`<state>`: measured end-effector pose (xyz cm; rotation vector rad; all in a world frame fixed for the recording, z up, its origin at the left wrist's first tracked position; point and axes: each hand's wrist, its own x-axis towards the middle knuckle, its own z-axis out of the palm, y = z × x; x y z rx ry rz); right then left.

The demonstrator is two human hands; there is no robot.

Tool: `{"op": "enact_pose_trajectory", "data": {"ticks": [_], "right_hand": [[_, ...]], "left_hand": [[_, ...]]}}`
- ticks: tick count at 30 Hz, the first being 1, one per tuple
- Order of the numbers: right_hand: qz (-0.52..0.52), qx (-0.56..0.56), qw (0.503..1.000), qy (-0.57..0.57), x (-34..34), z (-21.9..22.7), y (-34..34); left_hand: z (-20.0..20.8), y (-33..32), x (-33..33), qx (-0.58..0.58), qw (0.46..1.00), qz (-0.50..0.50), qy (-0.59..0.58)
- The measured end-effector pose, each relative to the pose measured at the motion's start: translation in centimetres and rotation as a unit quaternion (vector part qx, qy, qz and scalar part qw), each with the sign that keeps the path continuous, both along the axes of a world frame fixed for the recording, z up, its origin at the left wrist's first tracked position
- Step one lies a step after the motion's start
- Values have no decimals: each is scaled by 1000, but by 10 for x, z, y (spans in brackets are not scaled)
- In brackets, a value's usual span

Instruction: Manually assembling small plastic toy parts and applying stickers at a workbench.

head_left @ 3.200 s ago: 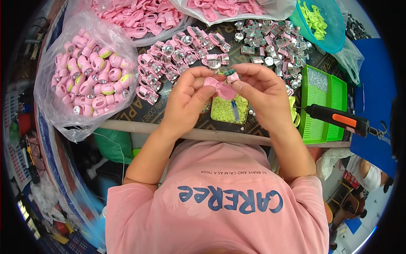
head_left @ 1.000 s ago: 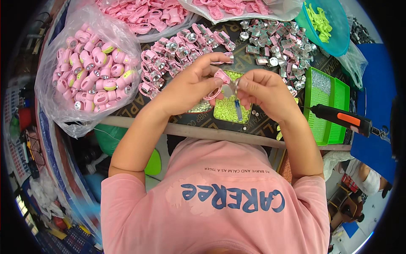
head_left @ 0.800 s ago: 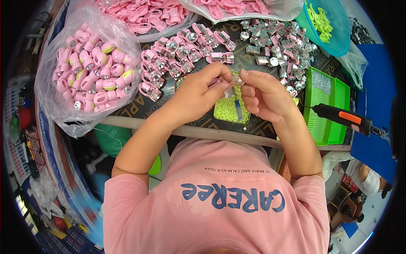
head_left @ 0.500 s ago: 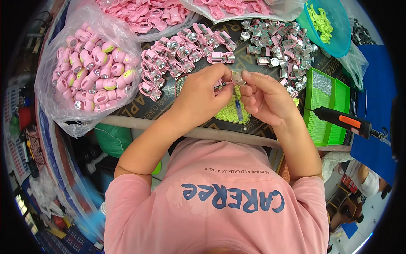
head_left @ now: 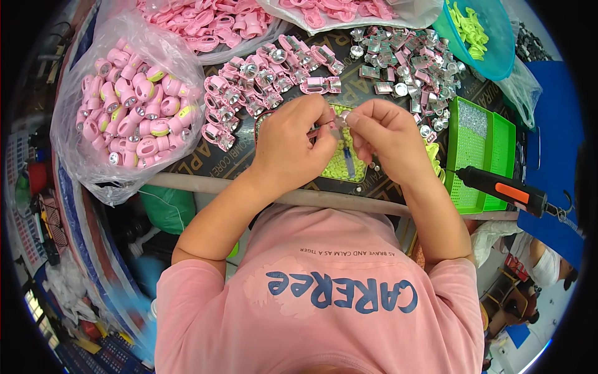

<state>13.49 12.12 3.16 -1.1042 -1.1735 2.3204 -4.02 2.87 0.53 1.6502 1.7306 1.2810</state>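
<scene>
My left hand (head_left: 289, 142) is closed around a small pink torch part (head_left: 315, 131), mostly hidden behind its fingers. Close beside it, my right hand (head_left: 387, 134) pinches a small silvery reflector-like piece (head_left: 342, 119) between thumb and fingers. The two pieces meet or nearly meet; fingers cover the joint. Under the hands sits a tray of small yellow-green parts (head_left: 336, 167), with a blue-and-clear slim tool (head_left: 349, 161) lying on it. Beyond my left hand lie several pink half shells fitted with silver reflectors (head_left: 265, 81).
A clear bag of pink torches (head_left: 137, 103) stands at left. Loose silver reflector units (head_left: 402, 62) pile up at far right. Beside a green tray of screws (head_left: 468, 121) hangs an electric screwdriver (head_left: 504, 187). A teal bowl (head_left: 501, 47) holds yellow-green pieces; pink shells (head_left: 205, 22) fill bags behind.
My right hand has turned, its fingers curling in more over the small silvery piece. My left hand has shifted slightly left and still grips the pink part.
</scene>
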Motion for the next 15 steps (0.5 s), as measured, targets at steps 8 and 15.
{"op": "enact_pose_trajectory", "data": {"ticks": [8, 15], "right_hand": [[23, 265, 960, -83, -9, -1, -12], [27, 282, 955, -92, -11, -5, -16]], "left_hand": [[-8, -3, 9, 25, 998, 44, -33], [-6, -8, 12, 25, 998, 58, 7]]}}
